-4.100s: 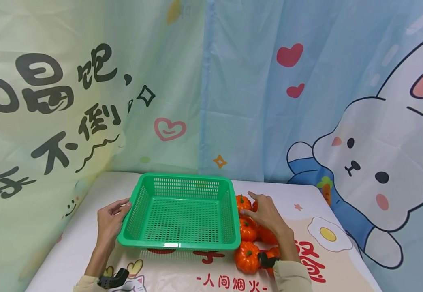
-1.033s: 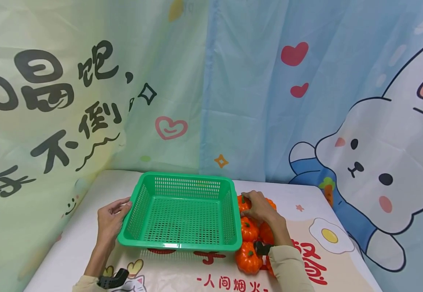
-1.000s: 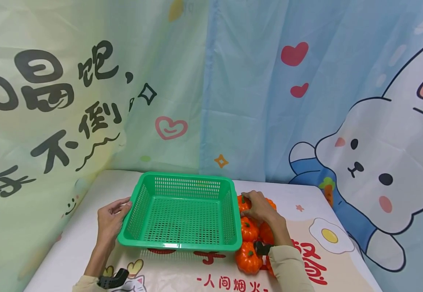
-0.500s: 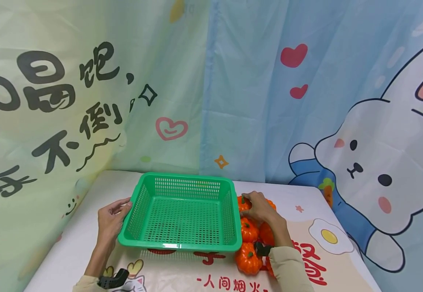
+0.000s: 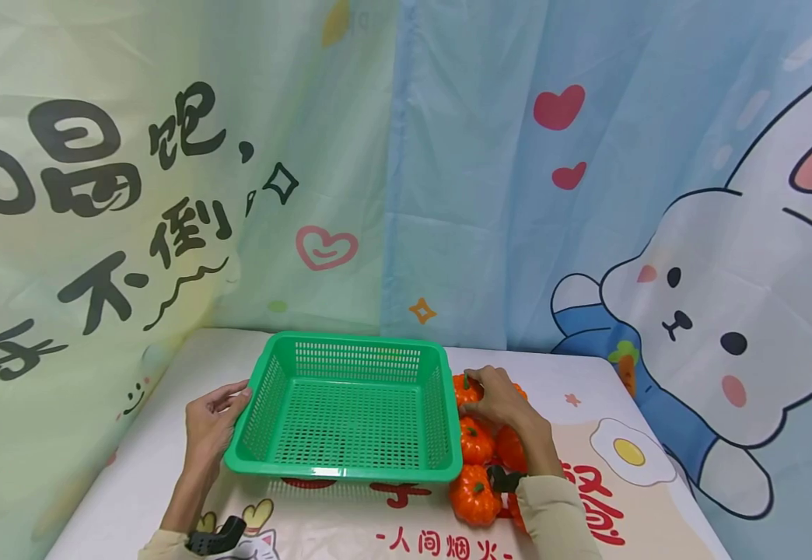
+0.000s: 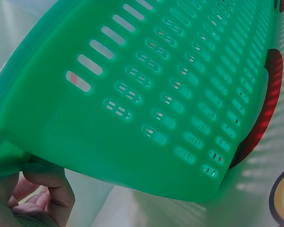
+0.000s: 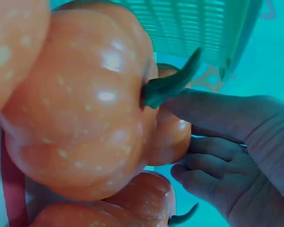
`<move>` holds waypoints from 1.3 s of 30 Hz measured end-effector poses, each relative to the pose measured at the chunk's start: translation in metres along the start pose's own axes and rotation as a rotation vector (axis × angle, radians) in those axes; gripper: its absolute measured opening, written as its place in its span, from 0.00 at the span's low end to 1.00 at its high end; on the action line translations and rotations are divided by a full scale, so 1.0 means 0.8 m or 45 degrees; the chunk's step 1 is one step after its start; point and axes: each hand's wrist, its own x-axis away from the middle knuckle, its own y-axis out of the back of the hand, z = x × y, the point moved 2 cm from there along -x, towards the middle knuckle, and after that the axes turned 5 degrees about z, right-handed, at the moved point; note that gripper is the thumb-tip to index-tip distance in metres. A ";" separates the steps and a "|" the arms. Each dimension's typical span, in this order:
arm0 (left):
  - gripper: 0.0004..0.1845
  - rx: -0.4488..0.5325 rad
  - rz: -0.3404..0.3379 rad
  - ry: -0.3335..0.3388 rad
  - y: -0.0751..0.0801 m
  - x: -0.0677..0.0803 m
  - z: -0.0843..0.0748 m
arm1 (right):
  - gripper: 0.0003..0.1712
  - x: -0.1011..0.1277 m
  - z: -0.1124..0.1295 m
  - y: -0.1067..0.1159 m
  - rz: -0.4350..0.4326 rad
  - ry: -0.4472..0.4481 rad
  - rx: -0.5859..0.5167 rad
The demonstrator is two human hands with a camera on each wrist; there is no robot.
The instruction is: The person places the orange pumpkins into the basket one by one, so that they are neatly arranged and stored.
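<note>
A green plastic basket (image 5: 346, 420) with slotted walls stands on the table, with nothing inside. My left hand (image 5: 211, 426) holds its left rim, thumb and curled fingers at the edge, as the left wrist view also shows (image 6: 38, 194). Several small orange pumpkins with green stems crowd along the basket's right side. My right hand (image 5: 507, 400) reaches over the far end of that group, its thumb and fingers around the far pumpkin (image 5: 467, 391). In the right wrist view, a nearer pumpkin (image 7: 85, 104) partly hides that pumpkin (image 7: 173, 139) beside the thumb.
A middle pumpkin (image 5: 476, 442) and a near pumpkin (image 5: 474, 495) sit close to the basket, with others partly under my right forearm. The printed tablecloth (image 5: 553, 373) meets a decorated curtain (image 5: 448, 233) at the back. Both wrists wear dark straps.
Compared with about four seconds ago, my right hand has come down and its fingers have drawn in around the far pumpkin. Over the last second both hands and the basket stay put.
</note>
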 end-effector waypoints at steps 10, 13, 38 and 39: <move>0.19 -0.019 -0.010 0.005 0.000 0.004 -0.002 | 0.15 0.003 0.008 0.010 -0.008 -0.025 0.022; 0.19 -0.032 -0.010 0.002 0.001 0.005 -0.003 | 0.18 0.005 0.010 0.012 -0.008 -0.033 0.011; 0.19 -0.046 -0.009 0.000 0.000 0.004 -0.004 | 0.22 0.024 0.023 0.031 -0.007 -0.080 0.019; 0.19 -0.048 -0.009 -0.004 0.000 0.004 -0.005 | 0.23 0.025 0.024 0.032 -0.006 -0.082 0.023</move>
